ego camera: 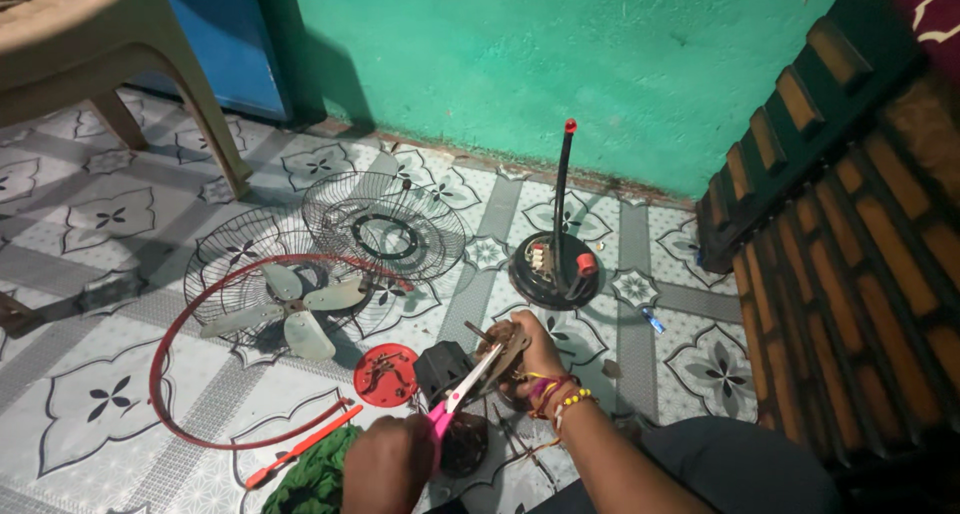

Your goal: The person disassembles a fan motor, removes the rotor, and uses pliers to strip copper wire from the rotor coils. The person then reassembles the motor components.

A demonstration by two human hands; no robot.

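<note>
Bare metal wire fan guards (385,236), glossy patterned floor tiles (100,394), pink plastic-handled scissors (455,396).

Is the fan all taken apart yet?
Mostly. Two wire guards, the blades, the red rim ring and the stand base already lie separate on the floor. The right hand grips the motor while the left hand works pink-handled scissors at it. The motor is unfinished.

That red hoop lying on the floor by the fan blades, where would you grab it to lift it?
Grip the red hoop on its bare left arc, coming from above and the left. That stretch lies flat on open tile, while the right side runs under the fan blades and wire guards.
</note>
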